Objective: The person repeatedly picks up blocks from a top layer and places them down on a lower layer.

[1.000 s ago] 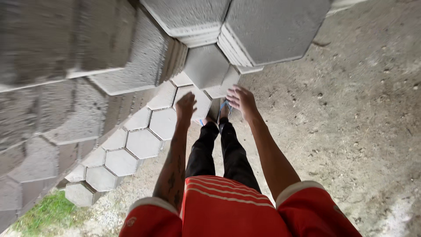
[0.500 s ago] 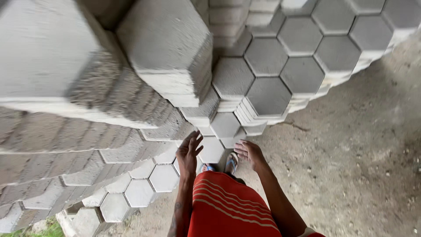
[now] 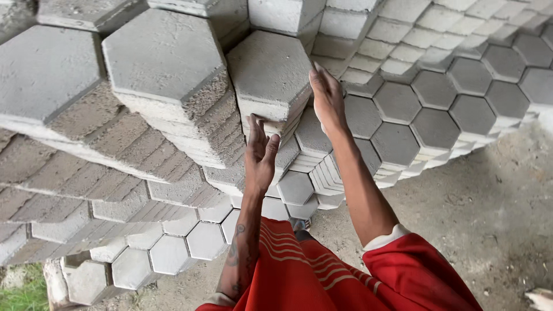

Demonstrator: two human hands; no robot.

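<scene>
One grey hexagonal concrete paving block (image 3: 269,72) sits at the top of a stack just above the middle of the frame, its flat six-sided face turned up toward the camera, and both hands are on it. The left hand (image 3: 260,154) presses against the lower edge of the block with the fingers stretched upward and the thumb spread, open rather than curled. The right hand (image 3: 327,95) lies flat against the block's right side, fingers straight and together, the palm on the concrete. Neither hand is closed around the block; it is held between them.

More stacks of the same hexagonal blocks (image 3: 164,55) crowd the upper left of the frame, their rough side faces showing in layers. A lower field of hexagonal blocks (image 3: 438,109) spreads across the upper right. Along the bottom centre is the person's red striped shirt (image 3: 299,270). Bare grey ground (image 3: 489,219) fills the lower right, and a strip of grass (image 3: 23,294) shows at the lower left corner.
</scene>
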